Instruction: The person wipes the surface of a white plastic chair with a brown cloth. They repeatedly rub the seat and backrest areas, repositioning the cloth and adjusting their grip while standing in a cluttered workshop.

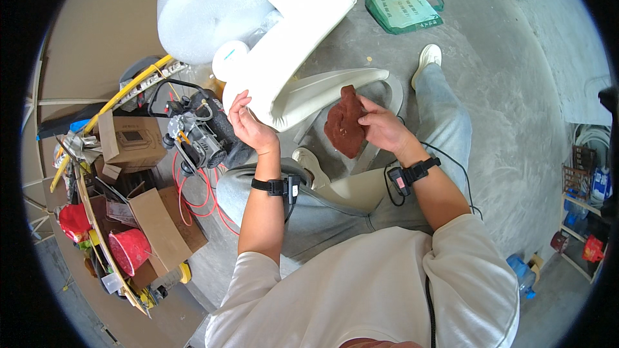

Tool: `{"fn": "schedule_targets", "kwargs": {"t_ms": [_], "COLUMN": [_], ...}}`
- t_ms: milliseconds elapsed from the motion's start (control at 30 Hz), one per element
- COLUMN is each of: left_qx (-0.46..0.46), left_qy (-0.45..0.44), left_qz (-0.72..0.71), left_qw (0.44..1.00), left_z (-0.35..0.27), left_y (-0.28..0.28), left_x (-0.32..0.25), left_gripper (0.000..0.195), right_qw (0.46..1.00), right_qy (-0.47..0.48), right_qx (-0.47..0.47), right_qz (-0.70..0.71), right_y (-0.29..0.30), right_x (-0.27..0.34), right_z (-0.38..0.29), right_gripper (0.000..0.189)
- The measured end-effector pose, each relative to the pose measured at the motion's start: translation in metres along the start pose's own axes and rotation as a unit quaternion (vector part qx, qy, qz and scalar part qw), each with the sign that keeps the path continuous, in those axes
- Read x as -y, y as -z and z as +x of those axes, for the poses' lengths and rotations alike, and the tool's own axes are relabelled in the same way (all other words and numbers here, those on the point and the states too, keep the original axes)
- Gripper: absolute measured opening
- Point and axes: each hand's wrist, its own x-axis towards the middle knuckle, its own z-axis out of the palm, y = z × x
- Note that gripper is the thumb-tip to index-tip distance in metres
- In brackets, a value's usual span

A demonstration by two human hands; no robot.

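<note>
My right hand (384, 125) pinches the edge of a crumpled reddish-brown cloth (343, 125), which hangs over the space between my legs. Before me stands a large, smooth white curved piece (290, 58), shaped like a bent chair shell; I cannot tell its material. My left hand (250, 123) is at the near left corner of this piece, palm turned up and fingers loosely apart, holding nothing. Whether its fingertips touch the white surface is not clear. Below the piece, a white curved base (333, 88) rests near the floor, partly hidden by the cloth.
Bubble wrap (208, 9) and a white round lid (230, 60) stand behind my left hand. Left are an air compressor (196, 137), a red hose (213, 203) and cardboard boxes (159, 227). A green bag (405, 7) lies on the concrete floor ahead; a shelf (578, 203) stands far right.
</note>
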Motion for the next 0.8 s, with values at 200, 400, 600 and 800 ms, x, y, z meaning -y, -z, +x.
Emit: {"fn": "schedule_targets", "kwargs": {"t_ms": [200,400,600,800], "left_qx": [0.000,-0.003,-0.004,-0.007], "left_qy": [-0.002,0.002,-0.004,-0.007], "left_qz": [0.006,-0.006,-0.003,0.015], "left_qw": [1.000,1.000,1.000,1.000], "left_z": [0.000,0.000,0.001,0.001], "left_y": [-0.001,-0.001,0.000,0.001], "left_x": [-0.001,0.000,0.006,0.005], "left_gripper": [0.024,0.023,0.023,0.022], "right_qw": [0.999,0.995,0.974,0.877], "right_qy": [0.039,0.055,0.096,0.135], "right_qx": [-0.022,-0.082,-0.148,-0.148], "right_qz": [-0.002,-0.029,-0.142,-0.436], "right_y": [0.000,-0.004,-0.027,-0.069], "right_x": [-0.002,-0.005,-0.011,-0.033], "right_z": [0.005,0.007,0.018,0.041], "right_gripper": [0.069,0.066,0.065,0.061]}}
